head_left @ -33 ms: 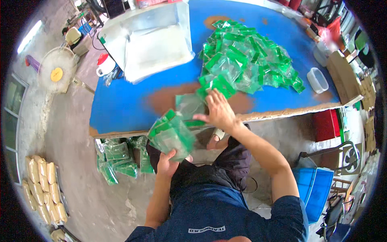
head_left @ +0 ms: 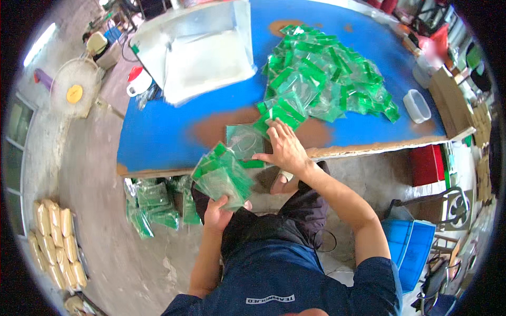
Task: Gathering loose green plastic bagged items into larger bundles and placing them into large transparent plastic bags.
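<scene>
The person sits at the near edge of a blue table (head_left: 158, 131), and both hands are busy with clear packets topped with green strips. The left hand (head_left: 220, 209) is down below the table edge, holding a fanned stack of packets (head_left: 221, 176). The stack sticks up and away from the palm, with the thumb across its lower corner and the other fingers hidden behind it, so it's clamped between thumb and fingers. I can't tell how many packets are in there.

The right hand (head_left: 284, 149) lies palm down on the tabletop right at the edge, fingers spread and stretched out. Its fingertips rest on the right side of a single packet (head_left: 244, 142) lying flat on the table. That packet sits just left of the fingers, not pinched, only touched from above.

Just beyond the right hand is the big heap of packets (head_left: 321, 79), spilling across the middle and right of the table. A small clear tub (head_left: 416, 105) sits to the right of the heap, well apart from both hands. At the far left of the table there's a large clear plastic bag (head_left: 200, 52). On the floor under the table's near left corner lie more bagged green packets (head_left: 153, 203).
</scene>
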Action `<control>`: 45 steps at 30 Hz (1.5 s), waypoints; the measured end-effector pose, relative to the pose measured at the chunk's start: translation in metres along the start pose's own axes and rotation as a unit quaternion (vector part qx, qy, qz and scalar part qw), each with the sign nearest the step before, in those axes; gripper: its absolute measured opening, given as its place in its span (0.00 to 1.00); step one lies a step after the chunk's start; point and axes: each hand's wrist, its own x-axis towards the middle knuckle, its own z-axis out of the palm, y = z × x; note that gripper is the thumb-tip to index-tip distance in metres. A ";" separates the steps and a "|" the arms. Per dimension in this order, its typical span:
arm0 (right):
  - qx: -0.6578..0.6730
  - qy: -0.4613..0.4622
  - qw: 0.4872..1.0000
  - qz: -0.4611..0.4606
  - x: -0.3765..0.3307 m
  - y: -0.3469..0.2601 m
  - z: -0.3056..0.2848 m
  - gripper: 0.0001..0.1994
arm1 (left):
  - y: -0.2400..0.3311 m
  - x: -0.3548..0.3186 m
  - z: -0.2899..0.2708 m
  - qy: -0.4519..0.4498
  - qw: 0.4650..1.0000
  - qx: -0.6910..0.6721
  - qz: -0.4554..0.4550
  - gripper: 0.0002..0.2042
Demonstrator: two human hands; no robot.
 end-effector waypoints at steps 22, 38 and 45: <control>0.329 -0.017 0.944 0.039 0.014 -0.047 -0.023 0.19 | 0.022 0.005 0.006 0.063 0.992 -0.039 0.104 0.30; 0.241 -0.279 0.928 0.052 0.062 -0.046 0.009 0.15 | 0.014 0.007 0.011 0.144 0.987 -0.040 0.065 0.23; -0.157 -0.049 0.986 -0.016 0.022 0.031 -0.007 0.17 | -0.005 0.004 0.003 0.080 0.991 -0.098 -0.047 0.22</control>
